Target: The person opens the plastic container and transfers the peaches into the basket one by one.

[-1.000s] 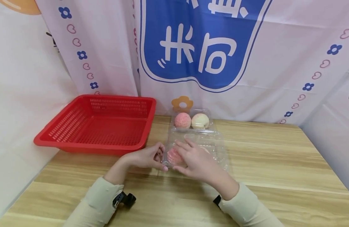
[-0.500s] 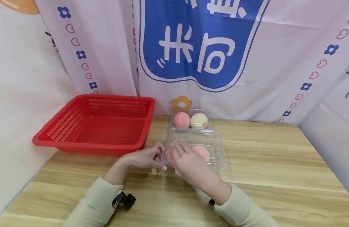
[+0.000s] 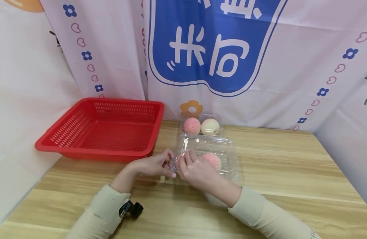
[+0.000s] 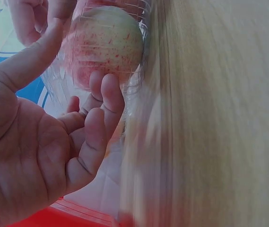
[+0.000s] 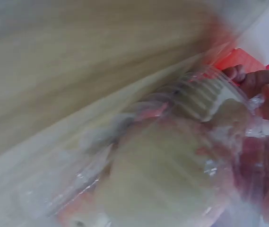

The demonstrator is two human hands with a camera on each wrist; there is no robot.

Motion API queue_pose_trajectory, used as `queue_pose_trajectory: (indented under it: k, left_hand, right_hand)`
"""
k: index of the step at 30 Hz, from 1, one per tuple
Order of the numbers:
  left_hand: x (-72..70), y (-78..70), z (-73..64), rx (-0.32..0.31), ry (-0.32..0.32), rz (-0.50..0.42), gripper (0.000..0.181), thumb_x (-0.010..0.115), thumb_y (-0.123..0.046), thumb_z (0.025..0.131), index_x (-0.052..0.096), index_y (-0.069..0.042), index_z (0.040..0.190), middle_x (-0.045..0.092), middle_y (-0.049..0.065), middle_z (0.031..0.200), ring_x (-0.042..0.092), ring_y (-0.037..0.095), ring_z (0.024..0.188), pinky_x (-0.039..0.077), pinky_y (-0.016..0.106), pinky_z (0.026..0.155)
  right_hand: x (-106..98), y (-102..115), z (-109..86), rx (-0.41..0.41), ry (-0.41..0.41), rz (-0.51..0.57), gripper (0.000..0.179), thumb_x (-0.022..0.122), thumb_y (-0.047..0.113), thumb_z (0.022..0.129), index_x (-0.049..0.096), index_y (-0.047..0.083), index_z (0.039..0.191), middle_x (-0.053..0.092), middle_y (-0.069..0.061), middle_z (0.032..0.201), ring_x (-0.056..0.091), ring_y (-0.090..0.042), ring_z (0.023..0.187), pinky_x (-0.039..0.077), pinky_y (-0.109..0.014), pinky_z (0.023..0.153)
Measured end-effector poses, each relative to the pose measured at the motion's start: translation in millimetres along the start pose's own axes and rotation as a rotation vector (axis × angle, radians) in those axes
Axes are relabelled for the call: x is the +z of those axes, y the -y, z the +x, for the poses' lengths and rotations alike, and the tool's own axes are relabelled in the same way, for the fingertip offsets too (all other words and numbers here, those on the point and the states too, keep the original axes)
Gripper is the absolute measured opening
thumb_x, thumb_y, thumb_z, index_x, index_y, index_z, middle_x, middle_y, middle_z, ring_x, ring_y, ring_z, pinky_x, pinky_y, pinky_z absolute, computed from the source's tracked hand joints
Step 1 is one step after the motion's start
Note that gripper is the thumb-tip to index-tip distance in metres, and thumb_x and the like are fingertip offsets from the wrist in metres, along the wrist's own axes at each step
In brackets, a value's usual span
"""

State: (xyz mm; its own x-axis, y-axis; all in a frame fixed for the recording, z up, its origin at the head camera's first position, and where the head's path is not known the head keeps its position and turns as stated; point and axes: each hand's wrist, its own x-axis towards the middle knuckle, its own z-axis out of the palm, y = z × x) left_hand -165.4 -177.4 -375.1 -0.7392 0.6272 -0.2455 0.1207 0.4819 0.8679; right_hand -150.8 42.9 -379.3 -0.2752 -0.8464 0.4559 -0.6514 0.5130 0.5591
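A clear plastic clamshell box [image 3: 229, 156] holds round, peach-like fruits in pink and cream. One fruit [image 3: 212, 161] shows plainly in the head view; another, at the left, is mostly behind the right hand. At the box's front left corner my left hand [image 3: 154, 165] holds the edge, its thumb along the front and its fingers curled by the side wall. My right hand [image 3: 198, 171] reaches across the front and pinches the plastic at the same corner, fingertips drawn together. In the left wrist view a speckled fruit [image 4: 108, 45] shows through the ribbed wall, beside the left fingertips.
A second clear box [image 3: 222, 129] stands just behind, with a pink fruit [image 3: 191, 126] and a cream fruit [image 3: 210, 126] inside. Left of the boxes sits a red plastic basket [image 3: 111, 154] on the wooden table [image 3: 290, 172]. A printed cloth [image 3: 275, 109] hangs at the back.
My right hand has shifted left over the box to its left corner, and its spread fingers have drawn together. The right fruit has come into view. My left hand stays at the corner.
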Motion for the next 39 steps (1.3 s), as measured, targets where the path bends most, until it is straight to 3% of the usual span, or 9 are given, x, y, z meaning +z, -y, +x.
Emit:
queue_pose_trajectory:
  k: [8,19,26,35,39]
  left_hand:
    - [0.6,1.7,-0.6,0.034,0.034,0.013,0.044,0.065,-0.016,0.095,0.030,-0.001,0.116,0.055,0.003,0.086,0.052,0.018,0.075,0.045,0.025,0.069]
    - [3.0,-3.8,-0.6,-0.009,0.031,-0.041,0.048,0.064,-0.014,0.095,0.026,0.001,0.120,0.054,0.008,0.089,0.060,0.021,0.068,0.052,0.032,0.067]
    - [2.6,-1.5,-0.4,0.015,0.028,0.037,0.046,0.065,-0.015,0.095,0.026,-0.002,0.116,0.049,0.007,0.087,0.051,0.017,0.079,0.044,0.026,0.069]
    - [0.0,-1.2,0.6,-0.053,0.059,-0.110,0.045,0.065,-0.017,0.096,0.029,-0.004,0.118,0.060,0.009,0.092,0.063,0.025,0.073,0.055,0.037,0.069]
    - [-0.4,-2.2,0.8,-0.065,0.047,-0.124,0.044,0.066,-0.018,0.095,0.031,-0.004,0.117,0.058,0.007,0.090,0.062,0.024,0.070,0.053,0.035,0.069]
  right_hand:
    - [4,-2,-3.9,-0.017,-0.030,0.043,0.038,0.060,0.036,0.095,0.070,0.001,0.106,0.075,-0.019,0.102,0.074,-0.029,0.094,0.062,-0.032,0.071]
    - [9,-5,-3.5,-0.028,-0.076,0.068,0.035,0.057,0.034,0.096,0.069,0.001,0.104,0.075,-0.020,0.102,0.075,-0.030,0.094,0.062,-0.033,0.071]
    - [11,-5,-4.4,-0.031,-0.091,0.098,0.037,0.062,0.035,0.095,0.068,0.000,0.103,0.075,-0.018,0.100,0.075,-0.029,0.092,0.062,-0.033,0.072]
    - [4,-7,-5.0,0.047,-0.075,0.195,0.039,0.074,0.039,0.084,0.070,0.004,0.101,0.075,-0.014,0.103,0.075,-0.027,0.095,0.061,-0.031,0.073]
    - [-3,-13,-9.2,0.075,-0.016,0.241,0.048,0.074,0.045,0.085,0.071,0.003,0.109,0.074,-0.013,0.112,0.072,-0.026,0.105,0.060,-0.032,0.084]
